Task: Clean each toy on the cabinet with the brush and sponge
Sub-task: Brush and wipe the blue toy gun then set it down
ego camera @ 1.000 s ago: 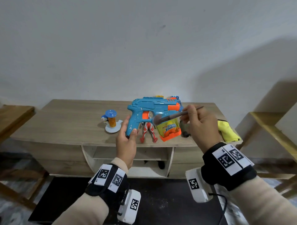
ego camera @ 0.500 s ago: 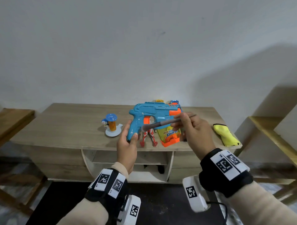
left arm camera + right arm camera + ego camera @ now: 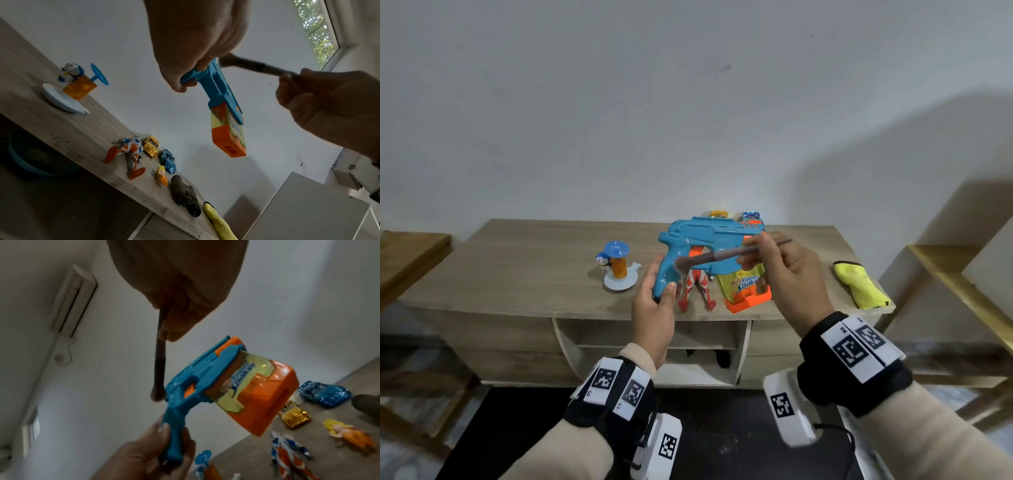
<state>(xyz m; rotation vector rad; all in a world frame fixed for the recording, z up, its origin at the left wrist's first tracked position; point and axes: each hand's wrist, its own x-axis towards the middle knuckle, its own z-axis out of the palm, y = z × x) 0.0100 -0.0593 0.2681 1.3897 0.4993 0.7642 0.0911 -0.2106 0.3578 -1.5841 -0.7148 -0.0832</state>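
Note:
My left hand [image 3: 654, 308] grips the handle of a blue and orange water gun [image 3: 709, 236] and holds it up over the cabinet's front edge. My right hand [image 3: 780, 270] pinches a thin dark brush [image 3: 729, 256] by its handle. The brush's soft head touches the gun near the top of the grip [image 3: 157, 394]. In the left wrist view the water gun [image 3: 224, 104] hangs with its orange tank down and the brush [image 3: 246, 64] comes in from the right. The yellow sponge [image 3: 859, 286] lies at the cabinet's right end.
On the wooden cabinet [image 3: 534, 267] lie a blue cat toy on a white base [image 3: 616, 265], a red and white figure [image 3: 697, 287], a gold car [image 3: 151, 146], a blue car [image 3: 168, 160], a small doll [image 3: 161, 176] and a dark toy [image 3: 186, 196]. Wooden shelves [image 3: 945, 274] stand right.
The brush head has swept left along the gun, from the tank area to the top of the grip. My left hand keeps holding the gun in about the same place.

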